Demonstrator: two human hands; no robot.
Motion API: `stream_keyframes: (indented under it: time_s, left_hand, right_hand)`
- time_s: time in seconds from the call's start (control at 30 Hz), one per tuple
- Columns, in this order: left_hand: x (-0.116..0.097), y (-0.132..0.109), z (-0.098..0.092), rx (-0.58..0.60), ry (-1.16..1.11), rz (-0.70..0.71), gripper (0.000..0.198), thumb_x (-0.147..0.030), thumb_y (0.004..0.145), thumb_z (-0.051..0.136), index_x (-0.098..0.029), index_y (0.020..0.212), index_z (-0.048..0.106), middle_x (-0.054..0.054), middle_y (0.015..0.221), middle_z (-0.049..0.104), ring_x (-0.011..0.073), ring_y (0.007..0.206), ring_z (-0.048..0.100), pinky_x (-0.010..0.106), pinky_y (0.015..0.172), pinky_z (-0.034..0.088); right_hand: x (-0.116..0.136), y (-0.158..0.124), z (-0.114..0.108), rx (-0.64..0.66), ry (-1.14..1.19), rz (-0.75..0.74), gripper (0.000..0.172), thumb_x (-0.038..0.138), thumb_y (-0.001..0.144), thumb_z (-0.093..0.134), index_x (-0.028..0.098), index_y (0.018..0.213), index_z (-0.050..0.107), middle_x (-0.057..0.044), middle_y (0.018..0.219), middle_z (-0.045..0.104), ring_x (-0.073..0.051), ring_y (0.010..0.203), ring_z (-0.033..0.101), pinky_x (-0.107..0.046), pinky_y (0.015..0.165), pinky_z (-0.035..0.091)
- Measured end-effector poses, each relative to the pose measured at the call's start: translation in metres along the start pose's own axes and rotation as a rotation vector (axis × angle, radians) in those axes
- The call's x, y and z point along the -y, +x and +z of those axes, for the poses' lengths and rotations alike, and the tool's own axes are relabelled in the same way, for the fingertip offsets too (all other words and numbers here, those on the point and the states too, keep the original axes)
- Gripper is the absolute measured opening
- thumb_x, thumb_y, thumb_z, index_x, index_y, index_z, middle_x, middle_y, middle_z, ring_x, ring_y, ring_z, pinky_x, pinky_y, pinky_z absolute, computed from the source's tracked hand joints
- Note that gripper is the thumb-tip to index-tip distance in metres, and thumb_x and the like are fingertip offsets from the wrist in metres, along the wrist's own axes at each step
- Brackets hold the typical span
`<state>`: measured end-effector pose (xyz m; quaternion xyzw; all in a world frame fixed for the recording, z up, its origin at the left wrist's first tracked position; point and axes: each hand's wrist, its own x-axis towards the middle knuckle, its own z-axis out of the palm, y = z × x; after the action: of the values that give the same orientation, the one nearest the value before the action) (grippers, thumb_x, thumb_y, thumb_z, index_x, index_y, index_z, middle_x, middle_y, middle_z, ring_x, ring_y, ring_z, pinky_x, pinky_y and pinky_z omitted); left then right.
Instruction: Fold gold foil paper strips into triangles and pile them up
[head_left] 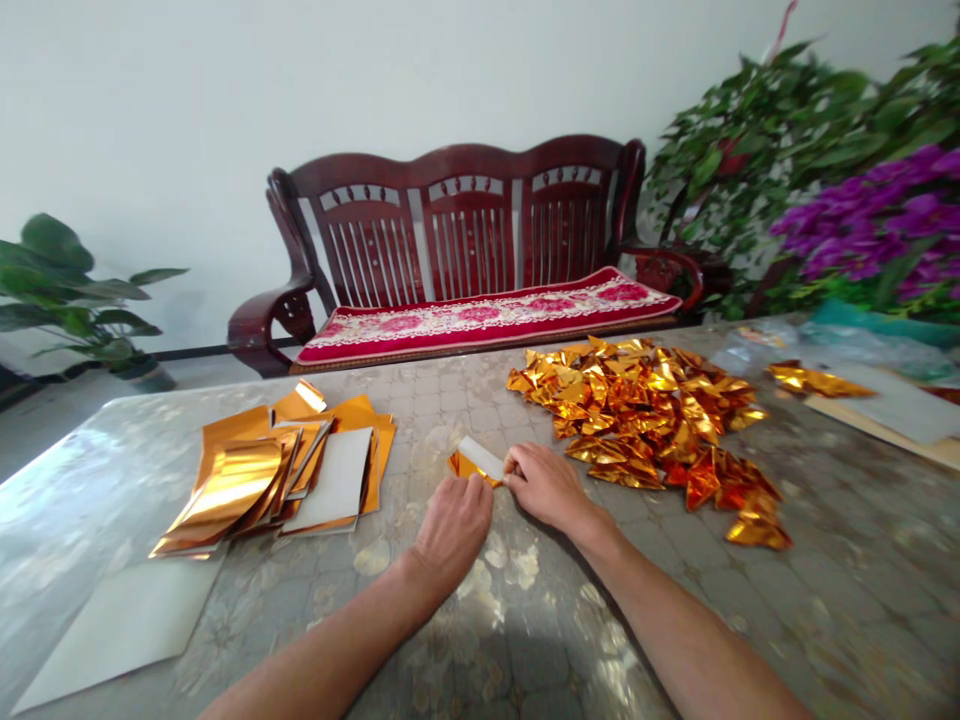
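My left hand (454, 530) and my right hand (544, 487) meet at the middle of the table, both pinching a small piece of gold foil paper (476, 460) with a white back, folded over. To the right of my right hand lies a loose heap of folded gold foil pieces (645, 410). A stack of flat gold and white foil sheets (277, 470) sits left of my left hand, out of reach of my fingers. A plain white sheet (120, 630) lies at the table's front left.
The marble-patterned table top (450, 400) ends at a far edge with a dark red wooden bench (465, 230) behind it. At the far right, a row of folded foil (817, 380) rests by a pale board (892, 410) and clear plastic (847, 340). Potted plants (825, 180) stand beyond.
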<state>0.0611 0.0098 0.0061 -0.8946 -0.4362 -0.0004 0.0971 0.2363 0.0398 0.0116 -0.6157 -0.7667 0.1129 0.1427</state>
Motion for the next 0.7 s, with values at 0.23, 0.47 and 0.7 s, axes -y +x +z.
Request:
stream_keyframes:
  time_s: [0.23, 0.47, 0.7]
  left_hand:
    - [-0.001, -0.005, -0.003, -0.013, 0.053, 0.058, 0.048, -0.012, 0.093, 0.045, -0.013, 0.141, 0.036, 0.009, 0.099, 0.059, 0.0224, 0.085, 0.057, 0.036, 0.071, 0.040]
    - [-0.001, -0.003, -0.005, 0.008, 0.058, 0.066, 0.042, -0.011, 0.091, 0.046, -0.012, 0.133, 0.045, 0.009, 0.101, 0.058, 0.0235, 0.086, 0.056, 0.037, 0.071, 0.041]
    - [0.010, -0.004, 0.001, 0.015, 0.007, 0.059, 0.033, -0.010, 0.091, 0.047, -0.015, 0.123, 0.052, 0.010, 0.102, 0.058, 0.0248, 0.089, 0.055, 0.037, 0.071, 0.043]
  right_hand:
    - [0.001, 0.001, 0.000, 0.016, -0.020, 0.025, 0.004, 0.022, 0.087, 0.058, 0.023, 0.088, 0.062, -0.001, 0.093, 0.067, -0.017, 0.088, 0.057, -0.028, 0.069, 0.032]
    - [-0.001, 0.000, 0.002, 0.007, -0.018, 0.010, 0.005, 0.026, 0.087, 0.057, 0.023, 0.089, 0.062, -0.001, 0.093, 0.066, -0.018, 0.088, 0.056, -0.028, 0.069, 0.030]
    - [0.001, -0.001, 0.000, 0.017, -0.015, 0.001, 0.003, 0.025, 0.087, 0.059, 0.023, 0.089, 0.061, -0.001, 0.094, 0.065, -0.017, 0.089, 0.056, -0.028, 0.071, 0.031]
